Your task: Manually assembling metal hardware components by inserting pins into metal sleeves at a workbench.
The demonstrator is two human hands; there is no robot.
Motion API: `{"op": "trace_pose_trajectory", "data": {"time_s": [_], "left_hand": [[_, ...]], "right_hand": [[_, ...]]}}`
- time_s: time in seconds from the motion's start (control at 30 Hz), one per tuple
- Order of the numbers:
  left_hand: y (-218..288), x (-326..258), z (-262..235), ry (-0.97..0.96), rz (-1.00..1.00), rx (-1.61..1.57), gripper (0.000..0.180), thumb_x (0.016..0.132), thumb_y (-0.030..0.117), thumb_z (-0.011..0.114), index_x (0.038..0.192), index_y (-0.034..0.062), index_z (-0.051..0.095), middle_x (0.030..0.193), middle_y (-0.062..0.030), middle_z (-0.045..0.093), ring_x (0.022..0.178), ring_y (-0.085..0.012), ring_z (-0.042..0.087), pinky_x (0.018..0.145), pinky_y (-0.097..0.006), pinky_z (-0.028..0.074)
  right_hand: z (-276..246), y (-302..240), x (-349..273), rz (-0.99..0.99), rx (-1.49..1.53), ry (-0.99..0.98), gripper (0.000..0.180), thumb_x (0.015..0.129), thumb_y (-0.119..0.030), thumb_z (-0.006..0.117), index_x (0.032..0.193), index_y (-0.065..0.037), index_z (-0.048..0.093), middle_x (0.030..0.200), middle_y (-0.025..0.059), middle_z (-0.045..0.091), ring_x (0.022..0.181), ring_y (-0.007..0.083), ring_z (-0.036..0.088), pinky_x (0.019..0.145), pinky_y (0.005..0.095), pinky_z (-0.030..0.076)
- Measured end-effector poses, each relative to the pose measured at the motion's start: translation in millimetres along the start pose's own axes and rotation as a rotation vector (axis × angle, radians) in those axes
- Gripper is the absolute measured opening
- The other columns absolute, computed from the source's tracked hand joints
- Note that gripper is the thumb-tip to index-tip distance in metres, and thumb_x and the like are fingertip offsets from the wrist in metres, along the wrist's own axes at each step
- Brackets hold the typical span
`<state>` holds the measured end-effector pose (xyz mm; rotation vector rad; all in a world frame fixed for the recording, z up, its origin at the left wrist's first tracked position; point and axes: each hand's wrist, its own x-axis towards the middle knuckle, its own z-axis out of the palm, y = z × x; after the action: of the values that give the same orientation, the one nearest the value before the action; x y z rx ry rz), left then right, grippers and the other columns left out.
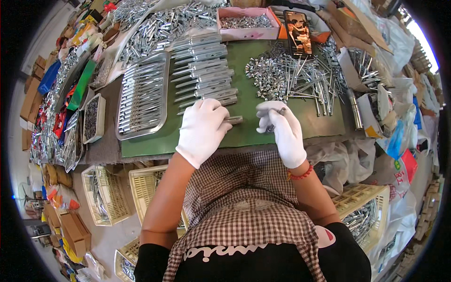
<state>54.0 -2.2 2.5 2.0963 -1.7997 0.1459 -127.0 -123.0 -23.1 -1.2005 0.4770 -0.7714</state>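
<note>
- White-gloved left hand [205, 124] grips a silver metal tube [235, 120], one end jutting rightward from it, probably for access.
- White-gloved right hand [283, 129] holds a small grey metal piece [282, 111].
- Stubby silver metal fittings [266, 76] heap beyond that hand, seemingly for easy reach.

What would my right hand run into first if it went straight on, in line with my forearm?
Most likely the heap of small metal pieces on the green mat, just beyond your right hand. Depth is unclear from this one view, so it might pass above them.
</note>
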Motion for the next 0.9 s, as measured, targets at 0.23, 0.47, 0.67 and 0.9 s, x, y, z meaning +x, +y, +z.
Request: {"op": "trace_pose_trajectory", "data": {"time_s": [0.23,0.47,0.67,0.9], "left_hand": [[5,-14,-7,0.007,-0.160,-0.325,0.023,0.084,0.018,0.073,0.103,0.0077,0.065,0.101,-0.0101,0.066,0.092,-0.0316,0.065,0.078,-0.039,0.051],[32,-2,-15,-0.094,0.139,-0.265,0.033,0.087,0.024,0.070,0.115,0.0077,0.064,0.092,-0.0113,0.064,0.085,-0.0327,0.063,0.073,-0.041,0.051],[28,-12,-11,-0.048,0.084,-0.344,0.036,0.086,0.021,0.071,0.119,0.0076,0.067,0.091,-0.0115,0.065,0.083,-0.0324,0.063,0.073,-0.040,0.051],[31,-14,-11,-0.096,0.016,-0.314,0.037,0.085,0.015,0.068,0.122,0.0173,0.069,0.085,-0.0085,0.063,0.076,-0.0280,0.064,0.067,-0.037,0.052]], "right_hand": [[4,-30,-15,0.168,-0.338,0.008,0.030,0.106,-0.020,0.050,0.126,-0.003,0.064,0.075,-0.0035,0.060,0.054,0.0010,0.045,0.050,0.0190,0.039],[-5,-35,-12,0.244,-0.405,-0.035,0.030,0.104,-0.024,0.054,0.110,0.000,0.070,0.068,-0.0023,0.054,0.054,0.0035,0.045,0.052,0.0237,0.037],[-6,-34,-13,0.219,-0.628,-0.103,0.024,0.098,-0.022,0.060,0.100,0.000,0.069,0.071,0.0061,0.063,0.063,0.0114,0.057,0.062,0.0285,0.047],[-15,-30,-14,0.084,-0.624,-0.107,0.015,0.095,-0.014,0.064,0.097,0.000,0.067,0.079,0.0085,0.067,0.071,0.0131,0.061,0.069,0.0283,0.049]]}}
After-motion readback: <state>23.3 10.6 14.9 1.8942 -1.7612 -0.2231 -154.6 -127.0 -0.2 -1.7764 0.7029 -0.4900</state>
